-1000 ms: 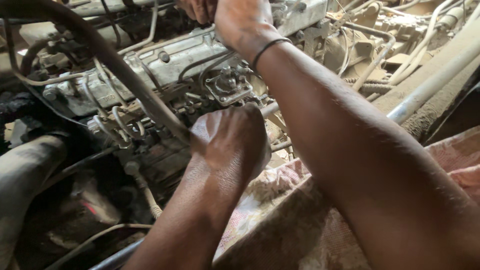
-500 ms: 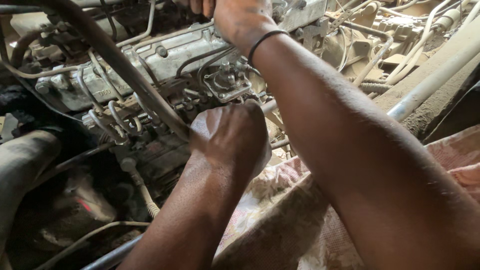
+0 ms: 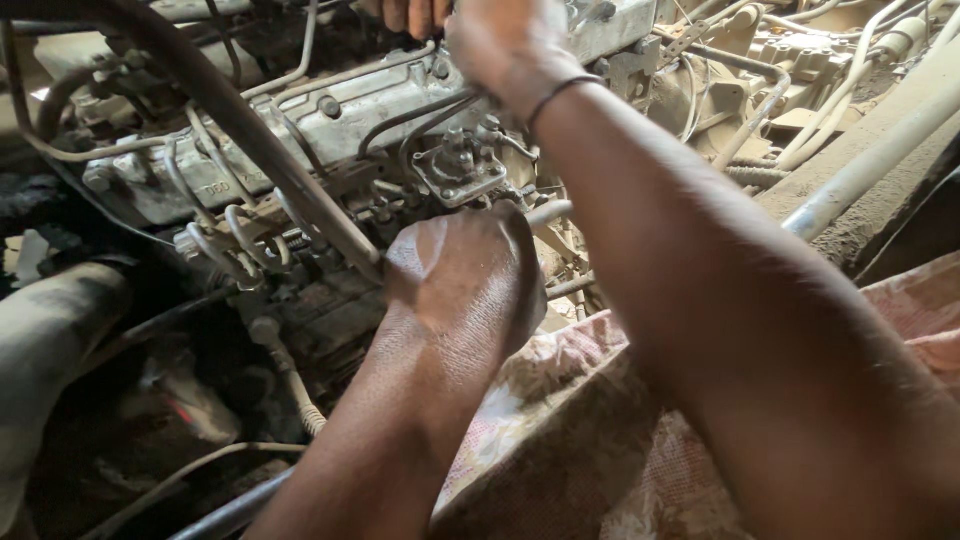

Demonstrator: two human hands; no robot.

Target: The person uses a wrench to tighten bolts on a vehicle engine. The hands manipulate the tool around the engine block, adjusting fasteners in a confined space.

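Observation:
My left hand [image 3: 465, 275] reaches down into a dusty engine, its back facing me. Its fingers curl out of sight beside the fuel pump fitting [image 3: 460, 170] and a thick black hose [image 3: 250, 130]. My right hand [image 3: 505, 45], with a thin black band on the wrist, stretches across to the top of the metal engine cover [image 3: 340, 110]. Its fingertips are partly cut off by the frame's upper edge, so what they hold is hidden.
Thin metal fuel lines [image 3: 215, 235] fan out left of the pump. A pale pipe [image 3: 870, 165] runs diagonally at the right. A faded patterned cloth [image 3: 560, 440] covers the near edge under my arms. A dark pipe [image 3: 50, 320] lies at the lower left.
Both hands stay in nearly the same places; the view has only shifted slightly.

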